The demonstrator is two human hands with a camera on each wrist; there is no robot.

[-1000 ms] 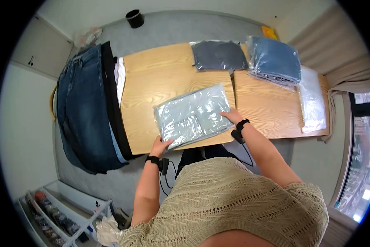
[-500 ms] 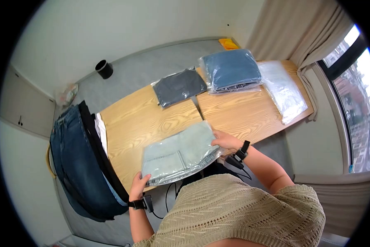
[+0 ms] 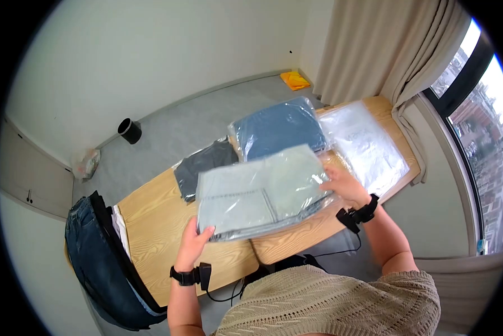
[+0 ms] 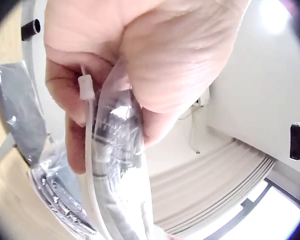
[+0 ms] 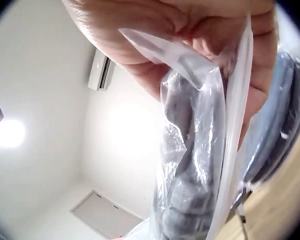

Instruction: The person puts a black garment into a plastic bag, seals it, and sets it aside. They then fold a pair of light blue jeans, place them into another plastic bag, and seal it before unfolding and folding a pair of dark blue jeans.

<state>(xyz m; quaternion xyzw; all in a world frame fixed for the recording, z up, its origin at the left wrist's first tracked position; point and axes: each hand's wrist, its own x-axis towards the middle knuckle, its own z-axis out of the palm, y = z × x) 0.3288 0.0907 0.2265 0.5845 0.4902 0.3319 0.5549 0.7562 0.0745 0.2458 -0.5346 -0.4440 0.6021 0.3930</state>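
A light grey-blue folded garment in a clear bag (image 3: 257, 193) is held up over the table. My left hand (image 3: 192, 243) grips its lower left corner, thumb on top. My right hand (image 3: 346, 185) grips the right edge. In the left wrist view the left hand (image 4: 135, 55) pinches the bag's edge beside a white zip slider (image 4: 86, 86). In the right wrist view the right hand (image 5: 190, 35) has fingers on one side of the bag (image 5: 190, 165) and thumb on the other. Just behind lie a bagged blue garment stack (image 3: 279, 129) and a bagged dark grey garment (image 3: 204, 168).
Clear empty bags (image 3: 369, 148) lie at the wooden table's (image 3: 156, 246) right end. Dark jeans (image 3: 94, 263) are piled at its left end. A black bin (image 3: 129, 131) and a yellow packet (image 3: 295, 80) are on the floor behind. A curtain (image 3: 363, 50) hangs at the right.
Both hands have lifted the bagged light garment off the table and carried it rightward, towards the blue stack. The head view has turned to the right.
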